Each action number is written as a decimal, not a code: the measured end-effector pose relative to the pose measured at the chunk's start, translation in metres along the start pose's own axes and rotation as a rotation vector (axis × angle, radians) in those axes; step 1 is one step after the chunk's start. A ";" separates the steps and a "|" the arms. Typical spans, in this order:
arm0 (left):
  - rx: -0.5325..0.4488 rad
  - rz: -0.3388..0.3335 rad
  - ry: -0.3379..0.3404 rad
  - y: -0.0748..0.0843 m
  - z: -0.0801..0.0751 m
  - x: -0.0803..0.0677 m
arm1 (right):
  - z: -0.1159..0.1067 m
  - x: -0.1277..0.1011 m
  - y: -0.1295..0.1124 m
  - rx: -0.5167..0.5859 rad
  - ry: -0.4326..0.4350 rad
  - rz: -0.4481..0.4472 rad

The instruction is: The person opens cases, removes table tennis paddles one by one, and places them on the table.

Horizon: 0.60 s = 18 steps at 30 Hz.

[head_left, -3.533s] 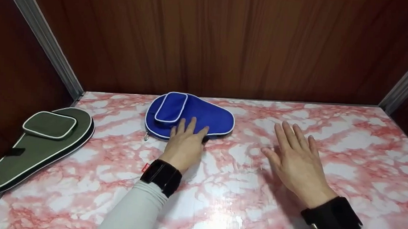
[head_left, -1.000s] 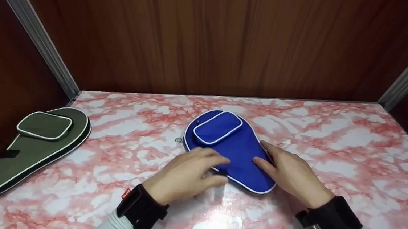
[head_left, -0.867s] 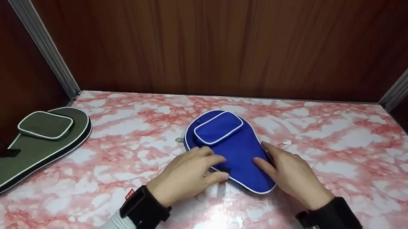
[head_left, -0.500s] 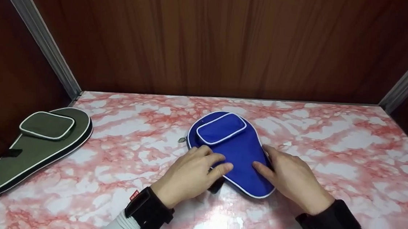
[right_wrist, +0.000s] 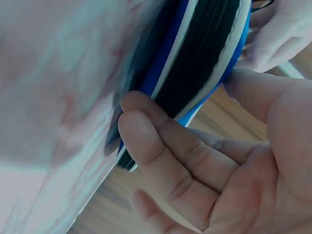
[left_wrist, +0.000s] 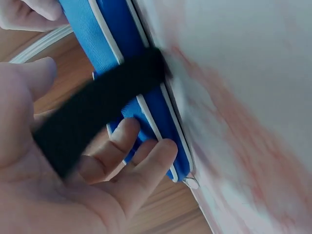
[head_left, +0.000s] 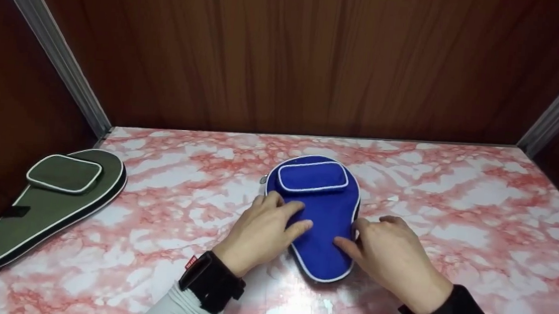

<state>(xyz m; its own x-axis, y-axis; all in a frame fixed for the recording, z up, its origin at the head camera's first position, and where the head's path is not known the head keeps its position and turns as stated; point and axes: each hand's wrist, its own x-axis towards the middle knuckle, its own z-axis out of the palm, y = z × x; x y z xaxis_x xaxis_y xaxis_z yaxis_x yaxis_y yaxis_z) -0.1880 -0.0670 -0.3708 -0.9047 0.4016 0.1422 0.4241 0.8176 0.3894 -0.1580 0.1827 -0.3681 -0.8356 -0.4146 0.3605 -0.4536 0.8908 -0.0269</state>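
A blue table tennis bat case [head_left: 324,220] with white piping and a small raised pocket [head_left: 313,176] lies on the table, its narrow end toward me. My right hand [head_left: 396,261] holds its right edge, thumb on top and fingertips low against the black side band, as the right wrist view shows. At the left edge, my left hand [head_left: 261,230] has its fingertips against the side. Its thumb stands away from the case in the left wrist view, where a loose black strap [left_wrist: 97,107] sticks out across the palm.
A green bat case [head_left: 56,204] with white piping lies at the left beside the side wall. The tabletop [head_left: 188,180] has a red and white marbled pattern. Brown wood panels [head_left: 287,53] close off the back and sides.
The blue case was drawn nearer from the back and turned clockwise, its narrow end swinging from the right toward me. The right hand has come onto its edge. The strap has come loose.
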 end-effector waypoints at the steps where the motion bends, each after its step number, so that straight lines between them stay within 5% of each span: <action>1: 0.012 -0.006 0.008 0.000 0.000 0.000 | -0.001 0.000 -0.001 0.020 -0.015 -0.010; 6: 0.073 -0.047 0.035 0.005 0.002 0.003 | -0.005 0.001 -0.004 0.185 -0.094 -0.047; 10: 0.118 -0.089 -0.023 0.012 0.003 0.003 | -0.009 0.004 0.003 0.276 -0.114 -0.016; 18: 0.139 -0.099 -0.138 0.019 -0.001 0.002 | -0.008 0.012 0.035 0.260 -0.019 0.149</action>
<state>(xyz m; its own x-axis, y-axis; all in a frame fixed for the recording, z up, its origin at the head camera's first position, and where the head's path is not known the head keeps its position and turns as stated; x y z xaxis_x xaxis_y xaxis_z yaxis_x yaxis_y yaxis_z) -0.1813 -0.0510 -0.3624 -0.9322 0.3613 -0.0197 0.3436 0.9010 0.2647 -0.1813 0.2107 -0.3572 -0.9034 -0.2888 0.3171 -0.3878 0.8657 -0.3165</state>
